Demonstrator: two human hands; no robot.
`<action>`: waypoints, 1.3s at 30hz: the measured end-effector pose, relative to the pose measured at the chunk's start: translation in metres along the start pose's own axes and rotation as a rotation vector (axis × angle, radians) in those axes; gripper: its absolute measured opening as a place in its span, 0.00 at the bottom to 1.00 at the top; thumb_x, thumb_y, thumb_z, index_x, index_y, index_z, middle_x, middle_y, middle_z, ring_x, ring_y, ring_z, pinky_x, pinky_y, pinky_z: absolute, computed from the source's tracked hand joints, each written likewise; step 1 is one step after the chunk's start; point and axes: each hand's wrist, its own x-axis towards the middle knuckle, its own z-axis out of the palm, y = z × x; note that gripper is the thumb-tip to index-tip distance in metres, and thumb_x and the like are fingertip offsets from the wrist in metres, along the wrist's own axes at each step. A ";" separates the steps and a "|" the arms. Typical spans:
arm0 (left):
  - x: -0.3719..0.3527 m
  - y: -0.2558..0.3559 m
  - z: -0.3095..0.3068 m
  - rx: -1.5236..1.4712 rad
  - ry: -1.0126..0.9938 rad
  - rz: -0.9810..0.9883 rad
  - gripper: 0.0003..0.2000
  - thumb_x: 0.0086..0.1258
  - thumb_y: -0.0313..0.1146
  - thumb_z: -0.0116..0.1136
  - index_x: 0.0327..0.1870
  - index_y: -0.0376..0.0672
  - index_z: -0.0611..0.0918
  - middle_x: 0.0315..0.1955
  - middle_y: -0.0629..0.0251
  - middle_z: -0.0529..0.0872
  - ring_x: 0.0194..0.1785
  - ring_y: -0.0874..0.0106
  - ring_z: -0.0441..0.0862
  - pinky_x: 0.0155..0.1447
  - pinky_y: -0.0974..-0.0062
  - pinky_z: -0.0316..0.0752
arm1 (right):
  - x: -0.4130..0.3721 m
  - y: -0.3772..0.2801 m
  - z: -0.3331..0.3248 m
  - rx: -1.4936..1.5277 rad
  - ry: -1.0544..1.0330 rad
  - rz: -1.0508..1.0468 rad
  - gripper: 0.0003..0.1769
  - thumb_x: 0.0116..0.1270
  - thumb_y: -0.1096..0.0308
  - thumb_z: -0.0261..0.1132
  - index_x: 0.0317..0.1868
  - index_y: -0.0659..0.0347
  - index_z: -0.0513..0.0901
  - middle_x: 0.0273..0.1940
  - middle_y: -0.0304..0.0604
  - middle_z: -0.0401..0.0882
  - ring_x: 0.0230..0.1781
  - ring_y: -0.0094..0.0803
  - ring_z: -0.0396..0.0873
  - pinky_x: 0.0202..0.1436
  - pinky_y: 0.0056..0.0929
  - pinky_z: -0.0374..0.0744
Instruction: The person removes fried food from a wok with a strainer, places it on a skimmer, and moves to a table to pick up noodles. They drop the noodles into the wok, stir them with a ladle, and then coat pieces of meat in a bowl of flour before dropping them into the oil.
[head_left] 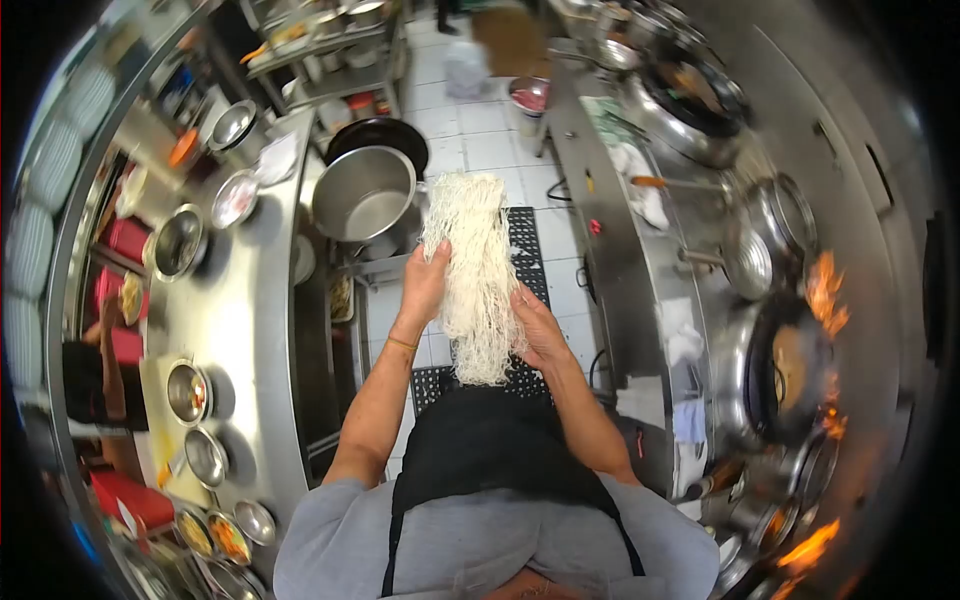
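A long slab of dried white noodles (474, 270) hangs between my two hands, in front of my black apron. My left hand (426, 285) grips its left side, fingers behind the strands. Lower down on the right, my right hand (538, 325) holds the other edge. Just beyond my left hand stands a large steel pot (365, 195), its inside showing no contents. Behind that pot sits a dark wok (385, 135). The fingertips of both hands are partly hidden by the noodles.
To the right, flames (826, 295) rise beside a wok (785, 365) on the stove. A ladle (675, 183) lies farther up the range. On the left, a steel counter (265, 330) carries several metal bowls. Black rubber mats (528, 240) cover part of the tiled floor. Another person's arm (112, 360) shows far left.
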 end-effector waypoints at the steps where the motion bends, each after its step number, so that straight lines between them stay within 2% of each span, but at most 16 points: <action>1: -0.001 -0.001 0.021 0.052 -0.006 0.034 0.18 0.72 0.37 0.54 0.54 0.32 0.74 0.46 0.62 0.82 0.46 0.76 0.77 0.53 0.76 0.72 | -0.010 -0.006 -0.012 0.018 0.016 -0.035 0.24 0.74 0.66 0.53 0.67 0.64 0.62 0.57 0.46 0.73 0.53 0.30 0.76 0.55 0.30 0.78; 8: -0.018 -0.011 0.133 0.088 -0.197 0.095 0.16 0.73 0.35 0.52 0.54 0.33 0.74 0.46 0.63 0.82 0.47 0.76 0.77 0.53 0.76 0.71 | -0.069 -0.055 -0.058 0.200 0.102 -0.278 0.21 0.75 0.67 0.49 0.65 0.65 0.64 0.56 0.47 0.74 0.53 0.31 0.76 0.55 0.30 0.78; 10: -0.027 -0.005 0.157 -0.090 -0.241 -0.062 0.16 0.73 0.33 0.51 0.57 0.34 0.72 0.52 0.61 0.79 0.54 0.73 0.76 0.60 0.72 0.70 | -0.083 -0.069 -0.067 0.147 0.105 -0.345 0.21 0.75 0.66 0.49 0.65 0.66 0.64 0.56 0.47 0.75 0.53 0.30 0.76 0.55 0.29 0.77; 13: -0.033 -0.013 0.189 -0.118 -0.285 -0.128 0.15 0.73 0.31 0.50 0.57 0.34 0.72 0.53 0.60 0.78 0.57 0.72 0.74 0.62 0.72 0.69 | -0.101 -0.085 -0.087 0.088 0.131 -0.440 0.22 0.75 0.66 0.50 0.65 0.67 0.64 0.56 0.47 0.74 0.54 0.30 0.75 0.58 0.28 0.75; 17: -0.041 -0.021 0.223 -0.085 -0.333 -0.175 0.17 0.73 0.30 0.49 0.59 0.33 0.70 0.51 0.59 0.80 0.53 0.69 0.78 0.59 0.70 0.72 | -0.124 -0.107 -0.102 -0.014 0.188 -0.524 0.22 0.75 0.67 0.49 0.65 0.68 0.63 0.57 0.47 0.73 0.55 0.29 0.74 0.60 0.28 0.72; 19: -0.043 -0.020 0.233 -0.054 -0.422 -0.351 0.17 0.72 0.30 0.49 0.59 0.33 0.70 0.51 0.57 0.80 0.52 0.67 0.79 0.57 0.69 0.75 | -0.132 -0.116 -0.109 -0.099 0.263 -0.576 0.22 0.75 0.68 0.49 0.66 0.70 0.63 0.58 0.48 0.73 0.56 0.29 0.73 0.62 0.28 0.70; 21: -0.043 -0.023 0.244 0.023 -0.444 -0.382 0.17 0.71 0.30 0.50 0.59 0.33 0.70 0.51 0.56 0.79 0.51 0.66 0.80 0.54 0.69 0.78 | -0.137 -0.129 -0.113 -0.084 0.267 -0.595 0.22 0.75 0.68 0.49 0.66 0.70 0.63 0.58 0.48 0.73 0.56 0.29 0.73 0.62 0.28 0.70; 25: -0.025 -0.045 0.266 -0.059 -0.517 -0.464 0.18 0.70 0.27 0.49 0.60 0.32 0.69 0.52 0.55 0.79 0.51 0.66 0.80 0.53 0.69 0.79 | -0.137 -0.153 -0.125 -0.040 0.240 -0.638 0.22 0.75 0.69 0.49 0.65 0.71 0.62 0.58 0.49 0.72 0.57 0.29 0.72 0.61 0.28 0.71; 27: -0.015 -0.050 0.290 -0.112 -0.537 -0.479 0.19 0.69 0.25 0.48 0.60 0.32 0.69 0.52 0.55 0.79 0.52 0.65 0.80 0.54 0.69 0.78 | -0.138 -0.164 -0.129 -0.023 0.292 -0.669 0.23 0.75 0.70 0.49 0.66 0.71 0.62 0.59 0.48 0.72 0.57 0.28 0.72 0.61 0.27 0.71; 30: 0.006 -0.062 0.321 -0.133 -0.608 -0.542 0.20 0.67 0.23 0.48 0.61 0.32 0.68 0.53 0.54 0.78 0.52 0.65 0.80 0.55 0.69 0.77 | -0.142 -0.179 -0.137 -0.097 0.342 -0.724 0.25 0.76 0.68 0.47 0.68 0.70 0.59 0.63 0.49 0.68 0.61 0.31 0.69 0.65 0.29 0.67; 32: 0.019 -0.064 0.346 -0.201 -0.675 -0.550 0.19 0.67 0.22 0.49 0.60 0.33 0.70 0.53 0.56 0.79 0.52 0.66 0.79 0.56 0.71 0.76 | -0.149 -0.183 -0.145 -0.015 0.403 -0.797 0.30 0.76 0.59 0.47 0.70 0.70 0.55 0.68 0.51 0.61 0.67 0.34 0.63 0.69 0.32 0.62; 33: 0.024 -0.063 0.357 -0.224 -0.698 -0.568 0.19 0.67 0.22 0.49 0.60 0.33 0.70 0.53 0.56 0.79 0.52 0.66 0.79 0.56 0.71 0.76 | -0.152 -0.187 -0.147 -0.037 0.431 -0.810 0.30 0.76 0.59 0.47 0.70 0.70 0.55 0.68 0.51 0.61 0.67 0.34 0.63 0.69 0.32 0.62; 35: 0.036 -0.063 0.380 -0.219 -0.785 -0.537 0.18 0.66 0.22 0.50 0.59 0.34 0.72 0.52 0.57 0.80 0.51 0.68 0.80 0.56 0.71 0.76 | -0.155 -0.196 -0.149 0.000 0.393 -0.868 0.39 0.73 0.46 0.48 0.70 0.69 0.53 0.69 0.52 0.57 0.70 0.38 0.58 0.71 0.37 0.59; 36: 0.042 -0.067 0.388 -0.232 -0.809 -0.560 0.18 0.66 0.22 0.50 0.59 0.34 0.72 0.52 0.57 0.80 0.51 0.68 0.80 0.56 0.71 0.76 | -0.153 -0.201 -0.145 -0.013 0.539 -0.873 0.42 0.70 0.40 0.49 0.69 0.69 0.57 0.66 0.51 0.63 0.65 0.39 0.65 0.68 0.37 0.64; 38: 0.049 -0.076 0.402 -0.197 -0.914 -0.495 0.19 0.66 0.21 0.52 0.59 0.36 0.72 0.52 0.59 0.80 0.52 0.70 0.79 0.57 0.73 0.74 | -0.157 -0.205 -0.151 0.018 0.646 -0.859 0.40 0.70 0.42 0.49 0.67 0.69 0.60 0.64 0.50 0.67 0.62 0.37 0.68 0.65 0.36 0.67; 39: 0.049 -0.078 0.409 -0.202 -0.950 -0.531 0.19 0.66 0.21 0.52 0.59 0.36 0.72 0.52 0.59 0.80 0.52 0.70 0.79 0.57 0.73 0.74 | -0.162 -0.206 -0.152 0.061 0.720 -0.829 0.37 0.71 0.43 0.50 0.66 0.69 0.62 0.61 0.49 0.70 0.58 0.35 0.72 0.62 0.34 0.69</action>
